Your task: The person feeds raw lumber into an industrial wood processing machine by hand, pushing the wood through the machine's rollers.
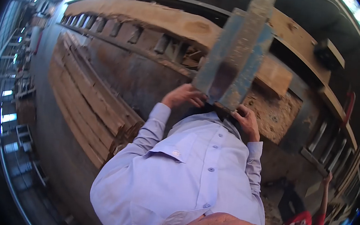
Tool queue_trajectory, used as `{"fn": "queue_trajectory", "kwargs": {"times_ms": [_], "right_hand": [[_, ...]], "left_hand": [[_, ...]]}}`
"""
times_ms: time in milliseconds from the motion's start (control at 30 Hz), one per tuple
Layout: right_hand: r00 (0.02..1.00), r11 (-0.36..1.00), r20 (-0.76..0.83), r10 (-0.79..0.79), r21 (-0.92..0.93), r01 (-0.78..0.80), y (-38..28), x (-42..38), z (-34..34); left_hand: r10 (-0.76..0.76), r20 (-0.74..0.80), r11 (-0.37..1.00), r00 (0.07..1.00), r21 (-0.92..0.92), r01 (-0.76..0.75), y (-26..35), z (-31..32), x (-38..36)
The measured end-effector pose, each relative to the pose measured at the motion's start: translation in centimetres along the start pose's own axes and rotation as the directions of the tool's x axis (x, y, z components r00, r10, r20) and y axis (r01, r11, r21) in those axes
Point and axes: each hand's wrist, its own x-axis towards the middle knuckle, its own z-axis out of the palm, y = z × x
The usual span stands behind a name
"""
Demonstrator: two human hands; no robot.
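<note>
Blue-and-rust metal channel (236, 59) juts over near edge of roller conveyor (136, 35). Left hand (183, 96) at channel's near left corner, right hand (247, 120) at near right; fingers bent, can't tell if either grip holds.

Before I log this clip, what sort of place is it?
Probably a sawmill or timber workshop: there's a long, rough-edged timber, a stack of long planks, and what looks like sawdust beside the blue metal housing.
</note>
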Motion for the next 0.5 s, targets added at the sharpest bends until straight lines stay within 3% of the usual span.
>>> {"fn": "queue_trajectory", "kwargs": {"times_ms": [67,100,233,333,367,400,433,467,500], "right_hand": [[0.987,0.986,0.111,0.114,-0.134,-0.099,-1.0,0.3,1.4],[0.992,0.968,0.118,-0.046,-0.241,0.074,-1.3,0.9,2.3],[0.987,0.953,0.025,-0.157,-0.258,0.158,-3.5,1.7,4.5],[0.993,0.966,0.047,-0.107,-0.231,0.115,-3.6,1.5,4.4],[0.996,0.992,-0.055,-0.071,-0.104,0.065,-1.5,1.4,3.8],[0.988,0.999,-0.15,-0.023,0.029,0.027,-0.2,1.1,2.9],[0.979,0.999,-0.204,0.012,0.037,-0.004,-0.3,0.4,1.7],[0.979,1.0,-0.205,0.01,0.03,-0.004,0.4,0.4,0.1],[0.928,0.999,-0.372,-0.025,0.017,0.034,1.7,-0.1,-1.1]], "left_hand": [[0.013,-0.117,0.998,0.993,-0.064,-0.021,-2.2,2.9,0.2],[0.016,-0.211,0.992,0.977,-0.118,-0.042,-3.0,3.4,-0.1],[0.011,-0.228,0.979,0.974,-0.198,-0.057,-4.2,-0.6,-1.4],[-0.028,-0.34,1.0,0.94,-0.024,0.021,-6.7,-8.4,-3.4],[-0.039,-0.386,0.996,0.922,0.054,0.065,-8.1,-11.0,-3.9],[-0.062,-0.508,0.96,0.859,0.205,0.191,-8.4,-12.6,-4.2],[-0.057,-0.623,0.885,0.78,0.33,0.328,-9.0,-13.7,-4.1],[-0.055,-0.62,0.888,0.782,0.328,0.322,-10.5,-14.6,-2.9],[0.094,-0.717,0.993,0.691,0.12,-0.011,-12.0,-16.1,-1.4]]}}
